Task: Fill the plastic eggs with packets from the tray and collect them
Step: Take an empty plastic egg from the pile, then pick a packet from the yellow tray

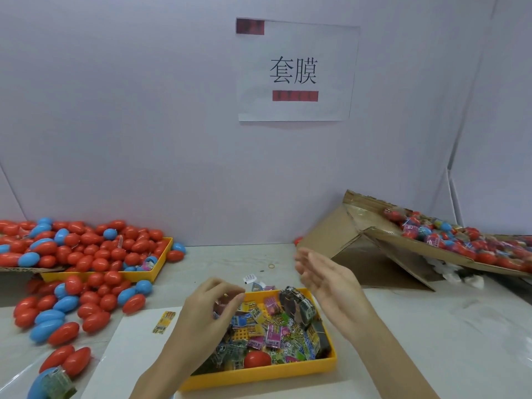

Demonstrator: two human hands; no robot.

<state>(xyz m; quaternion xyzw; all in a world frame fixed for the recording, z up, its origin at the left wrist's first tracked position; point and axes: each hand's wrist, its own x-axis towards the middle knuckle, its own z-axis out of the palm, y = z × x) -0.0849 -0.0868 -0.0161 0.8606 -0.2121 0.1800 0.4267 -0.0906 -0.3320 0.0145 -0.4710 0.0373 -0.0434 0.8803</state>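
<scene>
A yellow tray in front of me holds several colourful packets and one red egg half. My left hand hovers over the tray's left side with fingers curled, pinching a small packet between thumb and fingertips. My right hand hangs open above the tray's right edge, palm turned left, holding nothing. Red and blue plastic eggs lie loose on the table at left.
A second yellow tray heaped with eggs stands at back left. A tilted cardboard box at right holds wrapped eggs. A stray packet lies on white paper. A blue egg sits bottom left.
</scene>
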